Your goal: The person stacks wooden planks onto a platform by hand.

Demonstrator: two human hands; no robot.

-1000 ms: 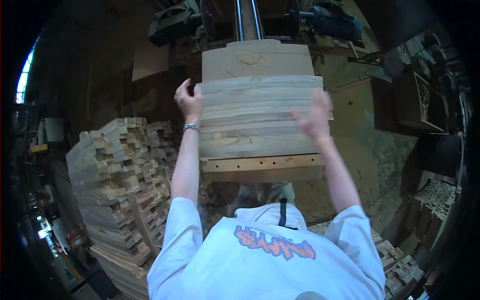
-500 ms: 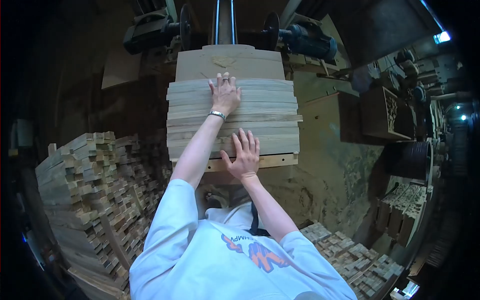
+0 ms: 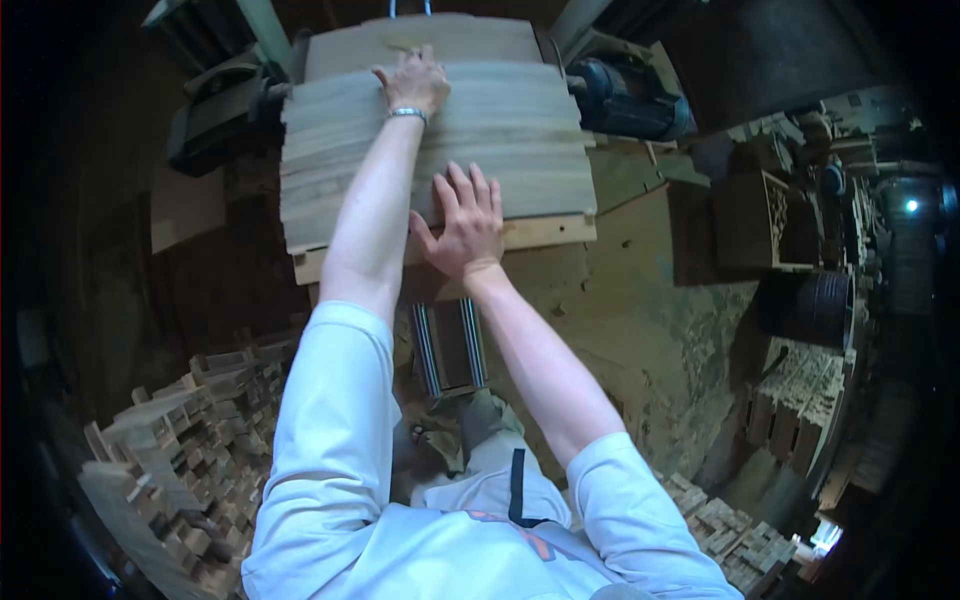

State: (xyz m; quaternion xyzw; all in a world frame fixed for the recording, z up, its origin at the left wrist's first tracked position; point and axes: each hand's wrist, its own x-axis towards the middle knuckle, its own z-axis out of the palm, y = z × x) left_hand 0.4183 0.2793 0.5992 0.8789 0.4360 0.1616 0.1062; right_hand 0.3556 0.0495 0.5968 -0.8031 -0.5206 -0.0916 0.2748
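A row of pale wooden strips [image 3: 520,130] lies side by side across a sliding table [image 3: 475,32]. My left hand [image 3: 415,82] rests on the strips near their far edge, thumb and fingers spread. Closer to me, my right hand [image 3: 465,220] lies with its fingers spread flat on the nearest strips. Its palm is over the wooden front rail [image 3: 550,230] of the table. The saw discs are hidden or too dark to make out beside the strip ends.
An electric motor [image 3: 630,100] stands at the right of the table and another motor [image 3: 215,125] at the left. Metal guide rails [image 3: 447,345] run beneath. Cut wood blocks [image 3: 190,450] are piled at lower left, more blocks [image 3: 730,525] at lower right. A wooden box [image 3: 745,220] stands right.
The table and its strips have moved forward, away from me, to between the motors. Both hands went along, staying on the strips. Guide rails now show behind the table, nearer my body.
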